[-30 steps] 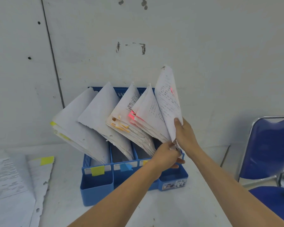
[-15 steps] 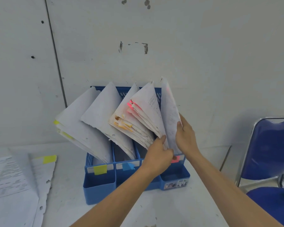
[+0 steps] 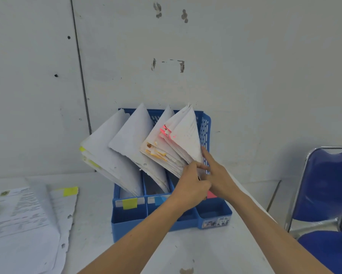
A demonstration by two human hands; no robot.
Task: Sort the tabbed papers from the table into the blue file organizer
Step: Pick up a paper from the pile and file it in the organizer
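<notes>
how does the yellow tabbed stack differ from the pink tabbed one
The yellow-tabbed stack fills the leftmost slot of the blue file organizer; the pink-tabbed stack fills the rightmost. The yellow-tabbed stack is untouched; the left hand grips the pink-tabbed stack and the right hand touches it. Both are white sheets leaning left.

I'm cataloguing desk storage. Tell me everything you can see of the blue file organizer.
The blue file organizer looks plastic, with slotted back and right walls, dividers between compartments and front pockets. Yellow, blue and pink labels mark its front; a sticker sits on the right pocket. It stands on the white table close to the wall. Paper stacks lean left in it; the left hand pinches the rightmost stack, the right hand touches it.
</notes>
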